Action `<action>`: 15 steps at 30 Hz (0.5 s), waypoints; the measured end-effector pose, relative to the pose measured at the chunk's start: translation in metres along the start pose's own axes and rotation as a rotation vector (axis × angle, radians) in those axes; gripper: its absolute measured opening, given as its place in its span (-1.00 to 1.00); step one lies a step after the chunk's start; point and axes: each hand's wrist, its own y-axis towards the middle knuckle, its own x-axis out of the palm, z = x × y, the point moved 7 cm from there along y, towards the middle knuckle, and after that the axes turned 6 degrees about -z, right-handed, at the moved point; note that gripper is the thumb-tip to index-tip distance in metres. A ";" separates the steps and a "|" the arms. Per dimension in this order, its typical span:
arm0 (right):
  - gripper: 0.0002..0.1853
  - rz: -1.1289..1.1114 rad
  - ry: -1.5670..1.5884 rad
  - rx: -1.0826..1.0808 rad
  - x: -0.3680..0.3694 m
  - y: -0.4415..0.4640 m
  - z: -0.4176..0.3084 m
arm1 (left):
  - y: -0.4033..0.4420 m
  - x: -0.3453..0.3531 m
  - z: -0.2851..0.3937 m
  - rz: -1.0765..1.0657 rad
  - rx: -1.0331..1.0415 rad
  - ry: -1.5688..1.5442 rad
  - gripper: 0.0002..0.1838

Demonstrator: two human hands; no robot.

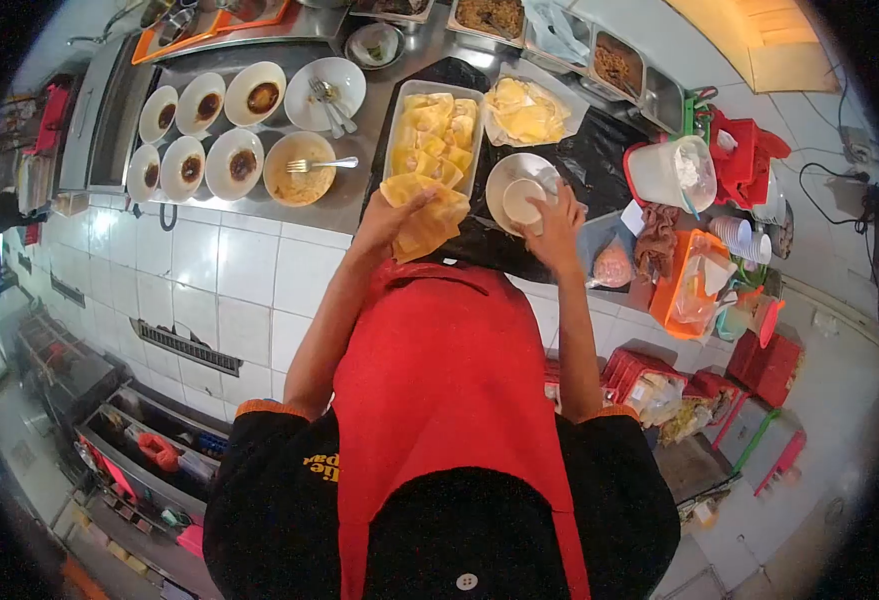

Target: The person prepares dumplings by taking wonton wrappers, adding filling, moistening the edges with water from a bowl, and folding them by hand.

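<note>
My left hand is closed on a thin yellow wrapper sheet, held just below a rectangular container of folded yellow pieces. On the right, my right hand reaches over a white bowl, its fingers at a small round pale dish inside it. Whether those fingers grip the small dish is hard to see. Behind the bowl, a stack of flat yellow sheets lies on a white wrapping.
Several white bowls with dark sauce stand left, beside a bowl with a fork and a plate with cutlery. Metal food trays line the back. A white tub and an orange basket stand right.
</note>
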 end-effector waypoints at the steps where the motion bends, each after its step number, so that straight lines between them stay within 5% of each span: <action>1: -0.42 -0.029 -0.026 -0.009 0.007 -0.006 0.002 | 0.000 0.002 -0.001 -0.004 -0.003 0.000 -0.62; 6: -0.43 0.004 0.042 -0.016 0.004 -0.011 -0.004 | -0.003 0.005 0.002 0.014 -0.048 0.010 -0.58; 9: -0.46 0.097 0.368 -0.040 -0.033 0.002 -0.044 | 0.009 0.001 -0.013 -0.024 -0.056 0.147 -0.56; 11: -0.47 0.136 0.469 -0.310 -0.062 0.007 -0.095 | 0.008 0.012 -0.008 -0.037 0.001 0.132 -0.55; 15: -0.48 0.063 0.368 -0.381 -0.057 0.018 -0.128 | 0.004 0.034 0.008 -0.080 0.025 0.096 -0.51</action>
